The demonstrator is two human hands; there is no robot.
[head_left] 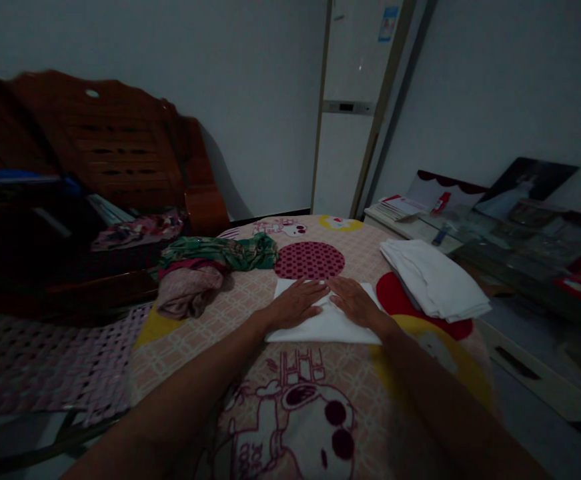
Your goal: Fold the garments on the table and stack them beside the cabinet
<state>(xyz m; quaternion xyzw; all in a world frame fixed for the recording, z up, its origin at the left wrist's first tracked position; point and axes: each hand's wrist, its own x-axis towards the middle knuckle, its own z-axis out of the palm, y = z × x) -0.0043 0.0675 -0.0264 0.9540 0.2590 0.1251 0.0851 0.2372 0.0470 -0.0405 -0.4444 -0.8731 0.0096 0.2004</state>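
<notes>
Pink printed tablecloth (365, 400) lies beneath a folded white cloth (337, 328); left hand (295, 303) and right hand (355, 303) rest flat on it, fingers (313, 289) outstretched, tips close together. Farther, rumpled green fabric (220, 252) lies left, folded white fabric (430, 277) right; a tall white unit (345, 160) stands behind.

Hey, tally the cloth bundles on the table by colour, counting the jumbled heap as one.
White: 2, the flat cloth under the left hand and right hand, and the folded stack
Mixed green and pink: 1, the heap
Total: 3
</notes>
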